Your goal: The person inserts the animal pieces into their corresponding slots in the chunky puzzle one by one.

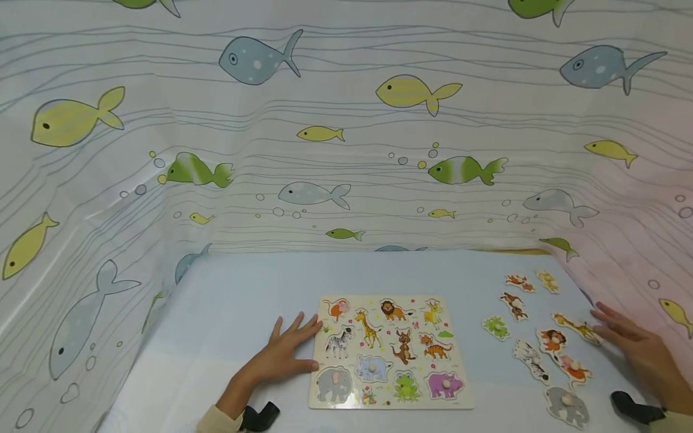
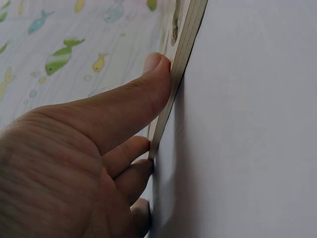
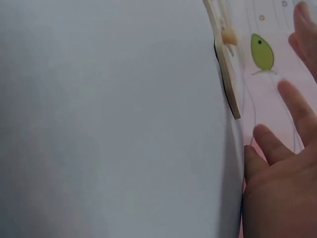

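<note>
A wooden animal puzzle board [image 1: 391, 352] lies on the table. My left hand [image 1: 285, 352] rests at its left edge, fingers spread. In the left wrist view the thumb [image 2: 159, 74] touches the board's side. A purple hippo piece [image 1: 446, 385] and a blue animal piece [image 1: 372, 368], both with knobs, sit in the board. My right hand [image 1: 633, 340] is at the table's right side, fingers extended, beside the giraffe piece [image 1: 576, 328]. It grips nothing. A piece's wooden edge [image 3: 228, 74] shows ahead of those fingers in the right wrist view.
Several loose pieces lie right of the board: a frog [image 1: 495, 327], a zebra [image 1: 532, 361], a lion [image 1: 553, 341], a monkey [image 1: 574, 368], a kangaroo [image 1: 514, 306], a tiger [image 1: 520, 282] and a grey elephant [image 1: 566, 407]. A fish-patterned curtain [image 1: 346, 162] surrounds the table.
</note>
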Action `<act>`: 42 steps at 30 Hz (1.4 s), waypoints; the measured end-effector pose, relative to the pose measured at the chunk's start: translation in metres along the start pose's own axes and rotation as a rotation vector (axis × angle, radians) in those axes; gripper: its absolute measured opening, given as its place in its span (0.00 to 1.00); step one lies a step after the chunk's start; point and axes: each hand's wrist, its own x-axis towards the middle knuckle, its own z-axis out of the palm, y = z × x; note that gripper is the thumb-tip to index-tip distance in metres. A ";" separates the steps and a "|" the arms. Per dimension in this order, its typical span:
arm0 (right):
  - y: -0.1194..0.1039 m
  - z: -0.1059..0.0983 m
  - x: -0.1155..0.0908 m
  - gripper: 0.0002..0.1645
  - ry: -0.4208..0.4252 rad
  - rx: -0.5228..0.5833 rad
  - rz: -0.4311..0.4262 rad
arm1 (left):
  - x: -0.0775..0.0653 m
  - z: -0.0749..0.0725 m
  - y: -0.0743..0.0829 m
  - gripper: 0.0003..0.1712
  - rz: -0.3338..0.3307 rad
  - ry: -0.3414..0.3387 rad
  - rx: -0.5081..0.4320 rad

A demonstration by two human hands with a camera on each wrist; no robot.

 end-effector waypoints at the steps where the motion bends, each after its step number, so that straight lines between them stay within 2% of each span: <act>1: -0.001 0.000 0.001 0.39 -0.007 -0.015 -0.019 | 0.000 0.000 0.000 0.49 0.005 0.000 -0.003; 5: -0.004 0.000 0.002 0.39 -0.020 -0.078 -0.100 | 0.003 0.000 -0.001 0.49 0.008 -0.016 -0.004; 9: -0.005 0.000 0.005 0.39 -0.052 -0.091 -0.124 | 0.006 0.002 -0.003 0.49 0.006 -0.021 -0.013; 21: -0.013 0.004 0.016 0.42 -0.255 -0.173 -0.183 | 0.000 0.000 -0.007 0.50 0.005 0.015 -0.022; 29: -0.012 -0.001 0.014 0.39 -0.268 -0.260 -0.193 | 0.005 0.003 -0.008 0.51 0.017 0.000 -0.032; 39: -0.016 -0.001 0.013 0.40 -0.312 -0.210 -0.176 | 0.007 0.004 -0.004 0.51 -0.030 -0.005 -0.020; 42: -0.017 0.000 0.014 0.41 -0.308 -0.243 -0.169 | 0.007 0.003 -0.002 0.51 -0.032 0.000 -0.022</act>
